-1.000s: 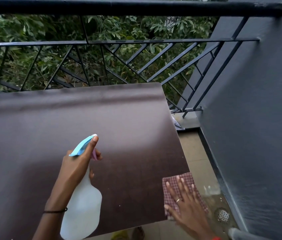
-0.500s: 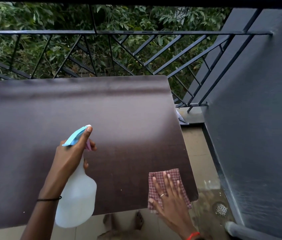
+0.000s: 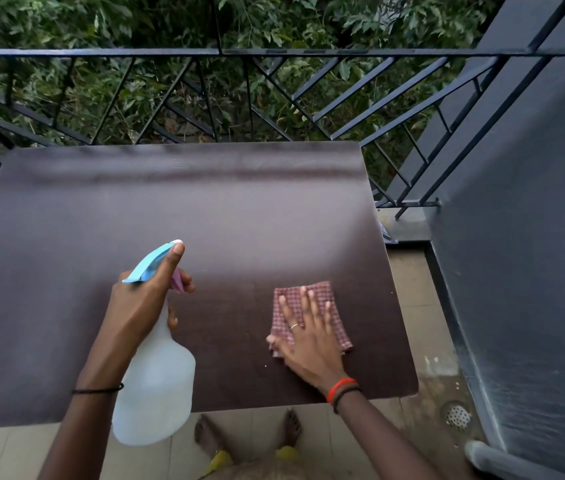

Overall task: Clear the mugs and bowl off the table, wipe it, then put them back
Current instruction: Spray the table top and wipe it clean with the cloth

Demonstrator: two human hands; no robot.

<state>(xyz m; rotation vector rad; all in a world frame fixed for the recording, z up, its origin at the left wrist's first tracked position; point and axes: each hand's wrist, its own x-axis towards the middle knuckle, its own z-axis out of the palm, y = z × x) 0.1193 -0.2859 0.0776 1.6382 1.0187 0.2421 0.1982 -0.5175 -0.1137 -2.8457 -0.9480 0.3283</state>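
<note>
Wipe step, worktop (image 3: 205, 202) bare; mugs + bowl not in view. Left hand (image 3: 139, 303) wrapped round spray bottle (image 3: 156, 382), forefinger on nozzle top. Right hand (image 3: 309, 330) spread flat, pressing checked cloth (image 3: 336, 327) near right edge. Next prob: sweep cloth leftward. Railing (image 3: 274, 53) behind, wall (image 3: 516, 237) right; nothing blocking.

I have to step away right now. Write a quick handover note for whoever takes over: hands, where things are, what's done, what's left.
Left hand: gripping the spray bottle by its neck, index finger along the blue nozzle, held over the near edge of the table.
Right hand: flat, fingers spread, pressing the checked cloth onto the tabletop's near right area.
Mugs and bowl: none in view; the tabletop holds only the cloth.
Done: table cleared.
Left: wipe the whole tabletop, most of it toward the railing and the left side; set the bottle and cloth aside; bring the mugs and bowl back.
</note>
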